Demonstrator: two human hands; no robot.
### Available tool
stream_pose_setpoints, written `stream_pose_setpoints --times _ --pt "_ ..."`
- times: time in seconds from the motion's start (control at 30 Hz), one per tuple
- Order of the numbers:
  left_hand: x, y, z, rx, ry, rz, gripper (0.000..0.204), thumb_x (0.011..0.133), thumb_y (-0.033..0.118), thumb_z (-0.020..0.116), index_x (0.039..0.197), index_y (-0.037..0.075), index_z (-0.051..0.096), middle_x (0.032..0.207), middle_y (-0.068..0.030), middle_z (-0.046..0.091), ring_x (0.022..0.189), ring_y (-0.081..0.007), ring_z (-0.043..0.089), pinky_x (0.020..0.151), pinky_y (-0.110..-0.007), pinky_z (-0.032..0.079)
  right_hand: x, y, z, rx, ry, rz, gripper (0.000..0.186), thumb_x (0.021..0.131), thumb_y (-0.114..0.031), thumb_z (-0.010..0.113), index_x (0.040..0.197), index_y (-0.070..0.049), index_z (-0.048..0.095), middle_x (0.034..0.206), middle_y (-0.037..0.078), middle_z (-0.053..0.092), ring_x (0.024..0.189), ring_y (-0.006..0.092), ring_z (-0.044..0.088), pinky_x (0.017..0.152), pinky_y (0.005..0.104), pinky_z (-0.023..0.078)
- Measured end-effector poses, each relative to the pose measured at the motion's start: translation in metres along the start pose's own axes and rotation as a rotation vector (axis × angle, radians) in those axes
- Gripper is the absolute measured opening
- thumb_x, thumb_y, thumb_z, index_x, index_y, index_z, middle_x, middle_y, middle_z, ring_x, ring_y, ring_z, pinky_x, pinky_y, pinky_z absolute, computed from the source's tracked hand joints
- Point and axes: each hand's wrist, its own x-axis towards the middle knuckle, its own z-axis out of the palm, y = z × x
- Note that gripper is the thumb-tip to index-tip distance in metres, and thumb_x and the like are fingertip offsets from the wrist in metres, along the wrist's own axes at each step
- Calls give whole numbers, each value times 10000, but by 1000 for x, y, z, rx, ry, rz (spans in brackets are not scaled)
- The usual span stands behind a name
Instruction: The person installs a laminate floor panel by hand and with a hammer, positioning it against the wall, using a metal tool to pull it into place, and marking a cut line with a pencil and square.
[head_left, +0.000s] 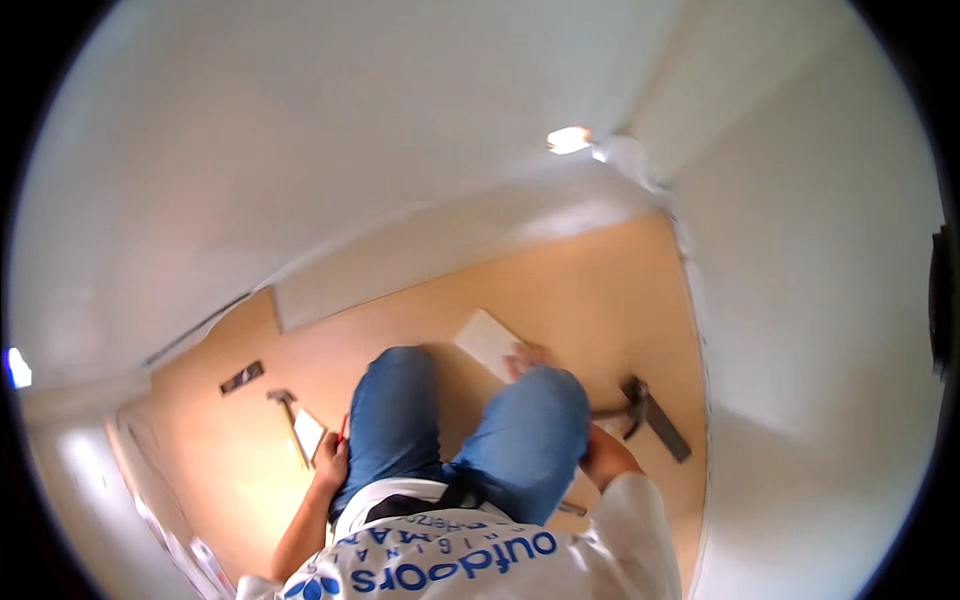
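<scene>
My left hand (330, 460) is curled beside my left thigh, gripping a thin red item (344, 425), possibly a pencil. Left of it lie a yellow-handled hammer (296, 435) and a small white piece (309, 427). My right hand (524, 359) reaches past my right knee, partly hidden by it, with blurred fingers apart on a white rectangular board (484, 337). Right of that knee, a claw hammer (634, 408) lies over a long dark bar (665, 432).
I am kneeling on a pale tan panel floor (580, 280) enclosed by white walls (800, 320). A dark flat piece (241, 377) lies at the left. Another metal tool (572, 508) shows behind my right thigh. A small light (568, 139) glows on the far wall.
</scene>
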Motion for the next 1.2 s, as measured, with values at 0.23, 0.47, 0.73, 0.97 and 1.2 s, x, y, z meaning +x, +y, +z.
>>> stream_pose_setpoints --times 0.23,0.47,0.73,0.97,1.2 --pt "2 20 -7 -34 -1 -69 356 1012 307 564 1122 -15 668 999 -287 714 972 -402 709 878 -451 542 -99 70 -3 395 14 752 549 988 -365 629 1460 -94 556 1457 245 543 1337 440 527 1067 560 472" --pt "-46 -73 20 -355 182 -240 452 1059 425 520 1130 12 689 979 -248 733 935 -421 706 841 -478 543 -158 67 -23 308 -202 495 510 986 -337 624 1422 -77 585 1406 250 578 1298 435 557 1052 554 483" --pt "-152 -159 64 -565 599 -527 393 1022 389 564 1099 27 697 993 -231 727 961 -381 698 859 -467 539 -122 55 -40 100 -475 151 467 983 -305 618 1380 -57 619 1349 256 617 1254 430 591 1035 546 495" --pt "-216 -163 159 -916 1108 -711 289 974 308 676 1016 27 731 875 -145 706 806 -276 678 746 -405 532 44 75 -57 -202 -582 -115 433 981 -277 613 1342 -40 649 1299 262 651 1215 426 620 1020 540 506" --pt "-275 -169 136 -1016 1655 -770 231 1029 247 672 1037 18 700 751 10 596 697 -87 551 646 -275 465 339 42 -90 -545 -321 -120 402 979 -249 608 1304 -23 678 1249 267 686 1177 421 650 1006 533 517"
